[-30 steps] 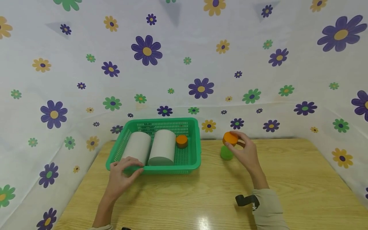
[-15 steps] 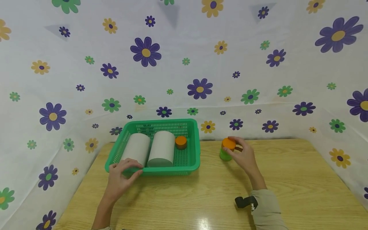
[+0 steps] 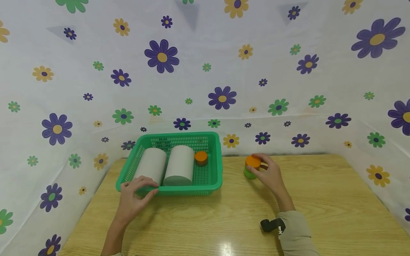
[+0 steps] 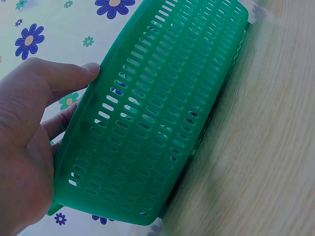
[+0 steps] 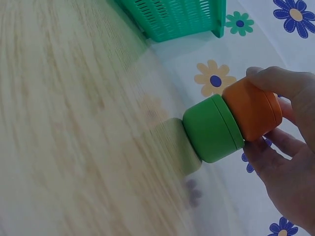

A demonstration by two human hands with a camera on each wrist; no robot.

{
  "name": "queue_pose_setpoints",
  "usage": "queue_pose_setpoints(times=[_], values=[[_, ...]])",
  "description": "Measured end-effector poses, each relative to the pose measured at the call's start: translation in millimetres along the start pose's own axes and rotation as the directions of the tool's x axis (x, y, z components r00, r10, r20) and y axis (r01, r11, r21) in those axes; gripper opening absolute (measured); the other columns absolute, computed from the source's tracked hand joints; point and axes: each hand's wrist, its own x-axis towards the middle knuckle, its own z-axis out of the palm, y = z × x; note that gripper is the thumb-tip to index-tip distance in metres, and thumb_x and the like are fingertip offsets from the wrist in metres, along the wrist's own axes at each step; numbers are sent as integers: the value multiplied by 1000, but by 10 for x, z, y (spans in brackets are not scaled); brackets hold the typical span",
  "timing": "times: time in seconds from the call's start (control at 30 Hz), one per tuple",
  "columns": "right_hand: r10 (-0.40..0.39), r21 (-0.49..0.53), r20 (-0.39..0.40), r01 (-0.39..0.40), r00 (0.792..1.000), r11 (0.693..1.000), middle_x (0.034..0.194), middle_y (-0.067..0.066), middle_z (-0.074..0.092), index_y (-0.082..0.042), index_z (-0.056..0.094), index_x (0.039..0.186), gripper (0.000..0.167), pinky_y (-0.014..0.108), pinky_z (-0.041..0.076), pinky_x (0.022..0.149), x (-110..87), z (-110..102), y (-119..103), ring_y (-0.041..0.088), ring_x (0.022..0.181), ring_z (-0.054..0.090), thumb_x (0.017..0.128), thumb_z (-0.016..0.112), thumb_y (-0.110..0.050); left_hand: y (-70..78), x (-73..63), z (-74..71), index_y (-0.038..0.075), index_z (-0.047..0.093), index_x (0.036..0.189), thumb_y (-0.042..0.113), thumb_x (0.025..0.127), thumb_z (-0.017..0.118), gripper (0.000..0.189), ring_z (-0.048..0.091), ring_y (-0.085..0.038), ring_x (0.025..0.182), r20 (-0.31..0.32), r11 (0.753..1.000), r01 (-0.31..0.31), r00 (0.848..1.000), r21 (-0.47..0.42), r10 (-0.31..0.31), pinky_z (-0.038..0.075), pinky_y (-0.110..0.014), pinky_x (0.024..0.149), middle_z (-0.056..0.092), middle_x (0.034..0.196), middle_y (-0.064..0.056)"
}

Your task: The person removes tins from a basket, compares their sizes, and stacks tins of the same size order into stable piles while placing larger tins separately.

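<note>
My right hand [image 3: 269, 175] grips a small round orange container [image 5: 252, 109] between thumb and fingers. It sits right on top of a matching green container [image 5: 212, 130], which stands on the wooden table. At the left, my left hand [image 3: 134, 197] pinches the near rim of a green plastic basket [image 3: 221, 160], thumb outside and fingers over the edge, as the left wrist view shows. Two white cylinders [image 3: 180, 165] lie side by side in the basket. Beside them, in its right part, sits another orange container [image 3: 201, 158].
The wooden table [image 3: 205, 227] ends at the back against a white flowered cloth [image 3: 192, 81], which also rises on both sides. A black wrist camera mount [image 3: 271, 225] sticks out from the right sleeve [image 3: 295, 231].
My right hand has lowered the orange container from above the green one onto its top. The left hand stays at the basket rim.
</note>
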Motion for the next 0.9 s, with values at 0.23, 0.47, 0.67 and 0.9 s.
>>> queue_pose_setpoints(times=[0.23, 0.47, 0.67, 0.9], values=[[-4, -1, 5, 4, 1000, 1000, 133, 20, 61, 2, 62, 131, 48, 50, 51, 96, 9, 1, 13, 35, 118, 59, 88, 82, -8, 18, 10, -1, 18, 78, 93, 3, 79, 86, 22, 61, -9, 98, 7, 1000, 2, 1000, -6, -2, 17, -41, 82, 72, 97, 8], [3, 3, 14, -3, 1000, 1000, 133, 20, 61, 1, 62, 132, 47, 51, 51, 97, 12, -9, -2, 36, 119, 59, 89, 81, -8, 33, 14, -12, 15, 78, 93, 2, 79, 86, 21, 61, -10, 98, 2, 1000, 8, 1000, -12, -8, 17, -43, 82, 71, 97, 8], [-8, -1, 14, 8, 1000, 1000, 133, 22, 59, 2, 61, 132, 49, 56, 48, 100, 19, -16, -28, 38, 121, 56, 89, 81, -11, 29, 12, -15, 16, 78, 93, 2, 79, 86, 21, 60, -9, 99, 4, 1000, 14, 1000, -11, -14, 18, -44, 83, 71, 97, 8], [-90, -56, -43, 87, 995, 995, 132, 18, 59, -2, 66, 128, 44, 59, 42, 105, 33, -48, -88, 36, 126, 52, 89, 82, -14, 28, 9, -7, 18, 78, 93, 3, 80, 86, 22, 61, -10, 98, 5, 1000, 20, 1000, -9, -20, 17, -42, 83, 71, 97, 8]])
